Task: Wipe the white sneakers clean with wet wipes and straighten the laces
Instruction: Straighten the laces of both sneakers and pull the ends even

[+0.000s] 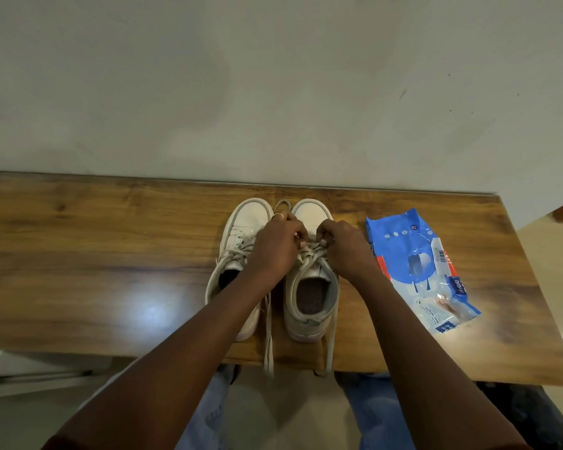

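You are on the lace step. The two sneakers stand side by side mid-table, toes to 12 o'clock, and both hands meet over the front eyelets of the right sneaker [307, 319]. Your left hand [278, 245] comes in from 9 o'clock and your right hand [343, 248] from 3 o'clock. Each has its fingers curled and pinching the laces [309, 256]; which strand each holds is probably hidden under the knuckles.

Two loose lace ends [268, 349] trail to 6 o'clock and hang over the near edge of the table [95, 254]. Next, I judge, you need to draw the slack evenly through each crossing toward 6 o'clock, keeping the lace flat and steadying the shoe so it does not slide.

The left sneaker [244, 222] sits just beside it at 9 o'clock with slack laces, partly under your left forearm. The pack of wet wipes [416, 264] lies at 3 o'clock, clear of the shoes. The hanging ends could catch on the table edge.
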